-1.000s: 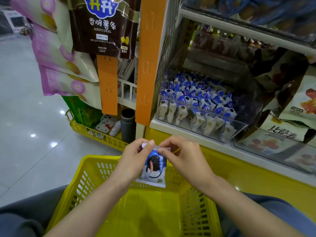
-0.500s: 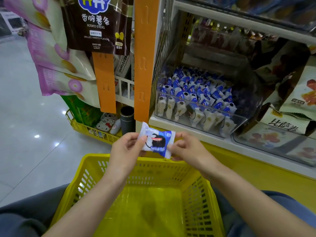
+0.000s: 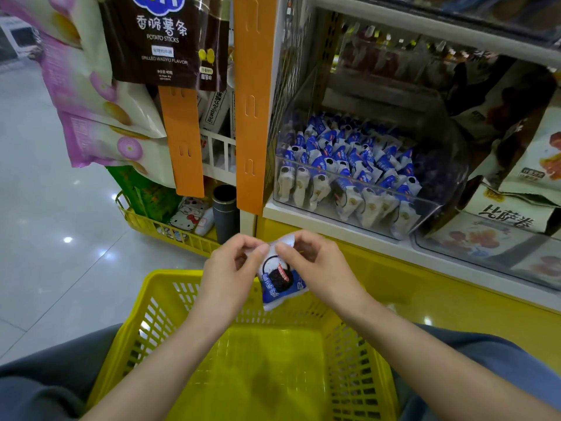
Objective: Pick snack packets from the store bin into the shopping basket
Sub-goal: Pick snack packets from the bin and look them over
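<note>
Both hands, left (image 3: 232, 270) and right (image 3: 315, 265), pinch one snack packet (image 3: 280, 279) above the basket (image 3: 158, 302). Judged next: release it inside.

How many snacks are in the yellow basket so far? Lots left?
None shows in the basket yet; its visible floor is bare. One packet is in hand: the left hand and right hand pinch its top edge above the basket's far rim. Left: drop it in, then fetch more from the well-stocked bin.

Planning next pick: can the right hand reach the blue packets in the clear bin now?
Probably not at once: the right hand pinches the packet together with the left hand. Otherwise the clear bin looks open on top, with nothing between.
</note>
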Demonstrator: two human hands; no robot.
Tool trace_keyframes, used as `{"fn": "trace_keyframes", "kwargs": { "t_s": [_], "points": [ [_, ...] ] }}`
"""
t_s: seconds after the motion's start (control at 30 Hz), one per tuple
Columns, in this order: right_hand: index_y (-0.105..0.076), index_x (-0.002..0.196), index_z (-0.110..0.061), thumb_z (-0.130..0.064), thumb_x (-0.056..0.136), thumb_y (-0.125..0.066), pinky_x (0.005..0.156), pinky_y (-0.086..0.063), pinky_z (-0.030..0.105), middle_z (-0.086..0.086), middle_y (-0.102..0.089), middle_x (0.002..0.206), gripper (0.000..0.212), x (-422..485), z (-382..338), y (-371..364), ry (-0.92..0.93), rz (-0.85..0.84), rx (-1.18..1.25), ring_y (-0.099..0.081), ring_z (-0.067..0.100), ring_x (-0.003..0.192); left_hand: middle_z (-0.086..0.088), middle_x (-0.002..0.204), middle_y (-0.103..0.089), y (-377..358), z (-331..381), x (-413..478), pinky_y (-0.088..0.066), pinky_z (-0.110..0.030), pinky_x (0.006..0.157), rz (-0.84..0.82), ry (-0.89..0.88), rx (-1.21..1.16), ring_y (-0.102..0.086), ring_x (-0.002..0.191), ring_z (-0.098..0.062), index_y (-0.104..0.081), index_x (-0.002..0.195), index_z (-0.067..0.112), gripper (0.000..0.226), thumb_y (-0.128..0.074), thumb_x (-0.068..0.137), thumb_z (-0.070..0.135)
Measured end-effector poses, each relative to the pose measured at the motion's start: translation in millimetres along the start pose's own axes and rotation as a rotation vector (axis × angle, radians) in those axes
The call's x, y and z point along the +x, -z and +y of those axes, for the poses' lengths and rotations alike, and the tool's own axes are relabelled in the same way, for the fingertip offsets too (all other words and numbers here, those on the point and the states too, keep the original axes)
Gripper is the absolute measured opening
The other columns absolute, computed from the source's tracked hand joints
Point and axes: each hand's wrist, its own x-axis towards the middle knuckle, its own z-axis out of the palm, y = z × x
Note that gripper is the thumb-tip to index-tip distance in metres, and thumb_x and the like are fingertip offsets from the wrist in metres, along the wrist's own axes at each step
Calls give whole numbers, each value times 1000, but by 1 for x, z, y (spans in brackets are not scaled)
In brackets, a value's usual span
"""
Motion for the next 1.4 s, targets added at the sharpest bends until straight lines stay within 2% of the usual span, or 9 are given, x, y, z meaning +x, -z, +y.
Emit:
{"fn": "trace_keyframes", "kwargs": {
  "t_s": [0.1,0.23,0.43,0.63,0.77,0.9,1.0,1.17,1.4],
  "points": [
    [-64,91,-4,-11,87,-61,80,-53,38,18,-69,94,8,1,-2,2,-68,7,164,-66,23,85,-24,75,-60,1,4,-1,-47,-55,68,-6,-13,-29,-55,69,-38,-58,74,17,20,-51,93,20],
    [-66,86,-8,-10,86,-62,72,-54,30,12,-70,87,5,-1,-3,3,-44,-5,211,-64,14,77,-19,66,-56,1,8,-2,-47,-54,64,-29,0,-24,-49,63,-24,-55,70,14,25,-50,94,22],
    [-68,85,-22,-26,85,-64,69,-52,26,-11,-65,82,6,-5,0,6,376,102,-401,-60,5,77,-6,68,-62,0,7,-1,-51,-50,70,-43,89,-81,-57,67,-17,-57,73,17,22,-51,93,24],
    [-65,81,-22,-21,88,-61,70,-55,31,-7,-67,77,8,6,-4,20,114,291,-36,-62,4,73,-5,82,-59,0,-1,1,-52,-42,74,-53,220,-57,-61,79,-24,-49,85,20,12,-48,94,27],
    [-62,82,-15,-11,88,-59,66,-56,23,1,-65,82,8,5,-10,25,102,194,193,-63,6,76,-9,83,-65,-6,12,0,-54,-30,62,-224,435,-314,-63,72,-20,-58,88,14,41,-27,99,38],
    [-67,84,-12,-6,83,-64,83,-48,16,-7,-65,93,7,-3,-9,21,294,23,-60,-60,1,93,-13,96,-70,2,15,2,-56,-30,65,-229,483,-633,-68,84,-24,-62,105,10,55,-28,92,52],
    [-70,86,-13,-11,81,-68,90,-41,12,-9,-60,102,6,-6,-5,19,449,-45,-338,-54,-1,102,-10,98,-72,5,17,1,-57,-29,67,-183,381,-697,-69,86,-19,-63,110,11,36,-43,93,35],
    [-57,103,-26,-18,85,-63,79,-51,17,-9,-61,108,20,-4,-8,11,176,-21,-59,-59,1,99,-4,96,-73,4,15,2,-58,-32,74,-101,281,-576,-69,87,-16,-63,107,15,21,-47,94,11],
    [-62,109,-5,-20,91,-55,78,-55,32,11,-70,106,24,-1,-9,17,-216,-95,268,-67,18,90,3,102,-67,-3,11,-1,-52,-19,74,-162,128,-316,-65,88,-5,-55,110,24,25,-55,91,9]
  ]
}}
